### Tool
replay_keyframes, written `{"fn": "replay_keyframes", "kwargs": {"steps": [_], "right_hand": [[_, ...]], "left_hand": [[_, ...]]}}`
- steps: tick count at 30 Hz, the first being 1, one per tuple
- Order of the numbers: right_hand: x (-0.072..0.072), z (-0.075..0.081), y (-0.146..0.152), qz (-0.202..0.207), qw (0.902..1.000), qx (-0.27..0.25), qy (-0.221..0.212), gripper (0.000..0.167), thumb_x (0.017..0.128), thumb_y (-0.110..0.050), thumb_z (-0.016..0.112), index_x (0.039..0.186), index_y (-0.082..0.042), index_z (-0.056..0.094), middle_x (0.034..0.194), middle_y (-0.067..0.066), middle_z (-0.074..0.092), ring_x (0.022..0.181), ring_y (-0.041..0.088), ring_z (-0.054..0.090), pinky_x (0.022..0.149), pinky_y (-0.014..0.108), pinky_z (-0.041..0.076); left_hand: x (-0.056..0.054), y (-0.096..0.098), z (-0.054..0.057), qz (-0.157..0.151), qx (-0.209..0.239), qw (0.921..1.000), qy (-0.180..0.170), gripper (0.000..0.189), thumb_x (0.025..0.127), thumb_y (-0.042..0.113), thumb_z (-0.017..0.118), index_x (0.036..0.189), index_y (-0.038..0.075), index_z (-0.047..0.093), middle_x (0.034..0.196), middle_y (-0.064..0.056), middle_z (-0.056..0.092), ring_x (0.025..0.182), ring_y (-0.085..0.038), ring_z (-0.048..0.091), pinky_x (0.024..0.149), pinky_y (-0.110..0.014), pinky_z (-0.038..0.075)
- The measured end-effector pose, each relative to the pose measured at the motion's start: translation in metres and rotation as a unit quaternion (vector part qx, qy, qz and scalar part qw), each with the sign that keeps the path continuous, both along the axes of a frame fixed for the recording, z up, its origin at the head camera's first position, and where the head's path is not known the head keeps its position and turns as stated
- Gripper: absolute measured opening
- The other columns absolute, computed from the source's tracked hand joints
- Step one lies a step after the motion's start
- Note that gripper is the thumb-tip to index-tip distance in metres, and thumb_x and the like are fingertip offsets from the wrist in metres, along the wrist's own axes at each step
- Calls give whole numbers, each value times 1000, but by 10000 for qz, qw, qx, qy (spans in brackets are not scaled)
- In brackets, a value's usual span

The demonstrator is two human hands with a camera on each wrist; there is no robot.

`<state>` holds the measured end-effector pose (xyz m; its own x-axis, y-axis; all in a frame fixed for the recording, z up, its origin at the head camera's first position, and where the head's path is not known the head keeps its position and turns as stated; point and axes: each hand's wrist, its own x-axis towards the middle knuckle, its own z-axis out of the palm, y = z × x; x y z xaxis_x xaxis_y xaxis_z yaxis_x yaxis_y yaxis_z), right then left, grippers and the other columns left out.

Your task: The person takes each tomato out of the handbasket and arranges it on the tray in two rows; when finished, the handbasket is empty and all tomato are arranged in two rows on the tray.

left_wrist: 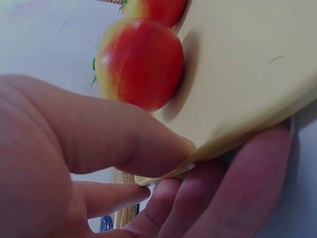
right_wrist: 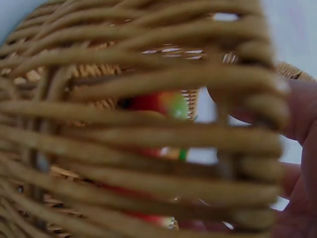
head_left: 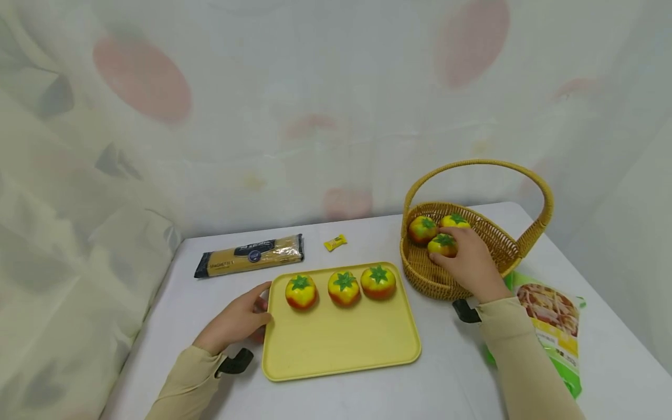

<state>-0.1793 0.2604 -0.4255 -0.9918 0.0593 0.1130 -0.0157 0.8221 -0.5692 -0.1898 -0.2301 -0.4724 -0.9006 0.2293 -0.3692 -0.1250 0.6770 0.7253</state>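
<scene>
My left hand pinches the left rim of a yellow rectangular tray; in the left wrist view the thumb lies on top and fingers reach beneath. Along the tray's far side sit three red-and-yellow toy tomatoes, a left one, a middle one and a right one. My right hand reaches into a wicker basket and grips a toy tomato between thumb and fingers. Two more tomatoes lie behind it, one at the left, another partly hidden. Basket weave blocks much of the right wrist view.
A spaghetti packet lies at the back left. Behind the tray is a small yellow wrapped candy. The basket's tall handle arches above the right hand. A green food bag lies right of the right forearm, partly under it in view.
</scene>
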Motion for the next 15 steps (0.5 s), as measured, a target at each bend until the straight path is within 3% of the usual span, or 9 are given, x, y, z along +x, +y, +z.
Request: {"fn": "replay_keyframes", "kwargs": {"steps": [15], "right_hand": [[-7, -11, 9, -280, 9991, 192, -264, 77, 101, -39, 73, 157, 6, 45, 149, 40, 45, 133, 57, 51, 110, 73, 46]], "left_hand": [[0, 1, -1, 32, -12, 10000, -29, 84, 93, 6, 70, 169, 12, 35, 118, -17, 62, 80, -23, 69, 68, -39, 64]]}}
